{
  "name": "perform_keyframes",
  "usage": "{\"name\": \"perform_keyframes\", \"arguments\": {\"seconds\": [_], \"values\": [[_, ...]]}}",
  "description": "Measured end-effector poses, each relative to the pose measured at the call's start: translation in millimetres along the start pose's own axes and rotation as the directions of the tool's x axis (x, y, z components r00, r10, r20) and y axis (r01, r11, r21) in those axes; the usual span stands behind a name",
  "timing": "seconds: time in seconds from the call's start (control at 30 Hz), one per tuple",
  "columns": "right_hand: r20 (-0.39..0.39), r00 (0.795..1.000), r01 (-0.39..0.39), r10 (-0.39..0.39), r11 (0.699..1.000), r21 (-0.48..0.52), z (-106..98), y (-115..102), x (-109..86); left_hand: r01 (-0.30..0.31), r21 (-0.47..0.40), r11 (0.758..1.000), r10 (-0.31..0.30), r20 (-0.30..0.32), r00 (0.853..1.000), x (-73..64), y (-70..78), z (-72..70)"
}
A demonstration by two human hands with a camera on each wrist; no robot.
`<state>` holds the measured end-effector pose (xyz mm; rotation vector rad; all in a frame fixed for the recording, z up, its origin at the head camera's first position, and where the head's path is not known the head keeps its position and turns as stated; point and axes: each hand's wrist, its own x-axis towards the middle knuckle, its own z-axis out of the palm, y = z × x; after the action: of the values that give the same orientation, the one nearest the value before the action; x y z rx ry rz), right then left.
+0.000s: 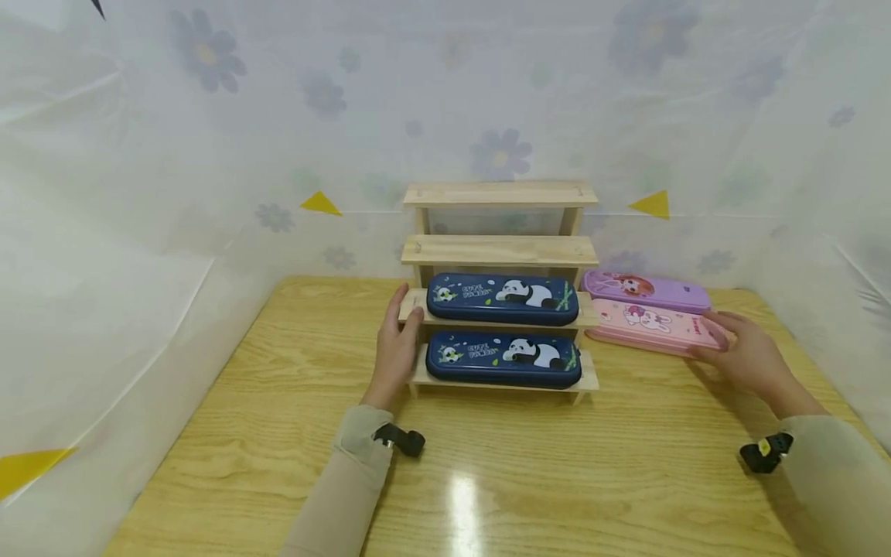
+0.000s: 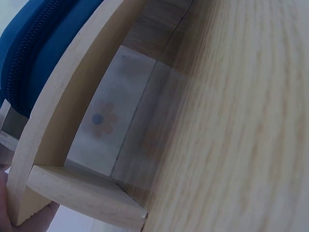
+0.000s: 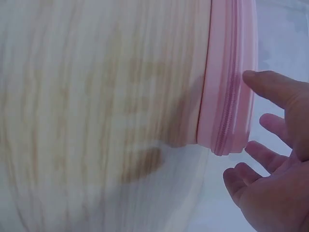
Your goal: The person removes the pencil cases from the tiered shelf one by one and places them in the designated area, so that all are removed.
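A stepped wooden rack [image 1: 500,249] stands on the table. Two navy pencil cases with panda prints lie on its lower steps, one on the second-lowest step [image 1: 503,299] and one on the bottom step [image 1: 504,359]. My left hand [image 1: 397,348] holds the rack's left end, its thumb at the front of a shelf; in the left wrist view it is mostly hidden behind the shelf end. At the right, my right hand [image 1: 748,356] is at the end of a pink pencil case [image 1: 654,328], fingers spread and thumb at its side [image 3: 229,77]. A purple pencil case [image 1: 647,292] lies just behind the pink one.
The rack's upper two steps hold nothing. White flowered sheeting [image 1: 418,100] encloses the wooden table [image 1: 529,464] at the back and sides. Yellow triangles [image 1: 650,205] mark the sheeting.
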<state>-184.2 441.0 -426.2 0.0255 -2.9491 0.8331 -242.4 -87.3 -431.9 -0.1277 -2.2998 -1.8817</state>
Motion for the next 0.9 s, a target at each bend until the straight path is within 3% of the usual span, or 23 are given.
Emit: {"name": "perform_keyframes", "arguments": {"seconds": [0.17,0.4,0.6,0.9], "values": [[-0.026,0.999,-0.025,0.026,0.998,0.054,-3,-4,-2.6,-0.001,0.003,1.0,0.001,-0.005,1.0,0.7,-1.1,-0.1],[-0.067,0.998,0.012,0.0,0.985,0.171,-5,-12,-10.1,0.0,0.02,1.0,0.0,-0.017,1.0,0.0,-0.9,1.3],[-0.059,0.998,-0.012,0.027,0.972,0.235,-6,-26,-17.4,-0.002,0.014,1.0,0.002,-0.016,1.0,0.7,-0.6,1.4],[-0.144,0.989,0.067,-0.027,0.957,0.281,0,-43,-19.3,0.004,0.015,1.0,-0.004,-0.017,1.0,1.0,-1.1,1.8]]}}
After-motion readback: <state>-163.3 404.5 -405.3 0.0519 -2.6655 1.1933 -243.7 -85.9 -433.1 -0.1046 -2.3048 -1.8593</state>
